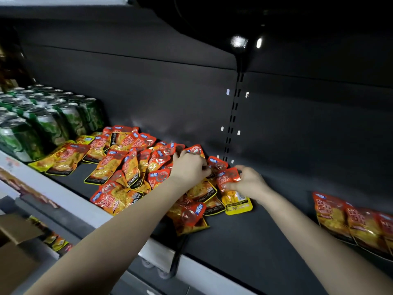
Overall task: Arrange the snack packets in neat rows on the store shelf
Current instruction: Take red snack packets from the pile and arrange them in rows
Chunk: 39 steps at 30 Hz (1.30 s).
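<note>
Two hands work at a heap of red and yellow packets point(119, 167) on a dark shelf point(255, 241).
The right hand point(248, 184) pinches one packet point(235, 196) near its top, thumb in front, at the heap's right edge. The left hand point(189, 167) lies just beside it on the heap, fingers curled; whether it grips anything cannot be told. A row point(350, 220) of overlapping packets lies far right; green cans point(42, 120) stand left.

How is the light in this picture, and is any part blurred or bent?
Head view: dim overall; bright glare on the back panel; packets lit enough to read; cans at left look soft; the slotted upright leans from the wide lens.
</note>
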Each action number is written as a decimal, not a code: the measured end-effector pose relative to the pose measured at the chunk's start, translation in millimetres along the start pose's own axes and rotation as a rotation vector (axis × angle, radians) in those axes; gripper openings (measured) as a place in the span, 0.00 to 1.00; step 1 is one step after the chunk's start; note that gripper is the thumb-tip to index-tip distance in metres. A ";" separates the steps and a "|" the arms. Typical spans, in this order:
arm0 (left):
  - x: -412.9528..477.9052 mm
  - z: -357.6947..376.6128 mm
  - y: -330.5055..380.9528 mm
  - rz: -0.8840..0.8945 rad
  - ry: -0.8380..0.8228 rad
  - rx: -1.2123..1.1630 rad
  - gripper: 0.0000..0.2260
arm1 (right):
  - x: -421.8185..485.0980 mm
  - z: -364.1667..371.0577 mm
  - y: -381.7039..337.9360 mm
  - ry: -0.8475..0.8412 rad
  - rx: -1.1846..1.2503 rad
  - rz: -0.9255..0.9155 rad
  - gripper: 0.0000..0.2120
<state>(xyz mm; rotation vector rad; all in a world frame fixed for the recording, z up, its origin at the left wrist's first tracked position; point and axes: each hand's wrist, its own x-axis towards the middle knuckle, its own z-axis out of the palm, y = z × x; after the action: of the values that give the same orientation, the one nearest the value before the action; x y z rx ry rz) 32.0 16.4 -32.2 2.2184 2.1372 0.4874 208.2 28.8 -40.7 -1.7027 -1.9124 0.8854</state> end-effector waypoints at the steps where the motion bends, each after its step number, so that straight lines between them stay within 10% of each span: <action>1: 1.1 -0.5 2.5 0.032 0.009 0.010 0.10 | 0.6 -0.5 1.5 0.011 0.038 -0.005 0.18; 17: 12.8 -11.0 105.9 0.191 0.229 -0.364 0.11 | -41.0 -101.4 48.6 0.383 0.426 0.114 0.07; 31: 7.8 26.5 249.8 0.128 -0.439 -1.128 0.08 | -137.5 -171.7 129.4 0.446 0.755 0.247 0.04; 39: -10.8 54.4 292.2 0.133 -0.737 -1.174 0.08 | -182.1 -179.7 182.3 0.505 0.993 0.341 0.05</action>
<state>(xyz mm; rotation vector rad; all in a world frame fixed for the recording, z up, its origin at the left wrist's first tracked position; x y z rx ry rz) 328.5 -1.1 -18.8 1.4610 0.9072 0.5747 489.2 -110.7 -24.9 -1.4008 -0.6457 1.1175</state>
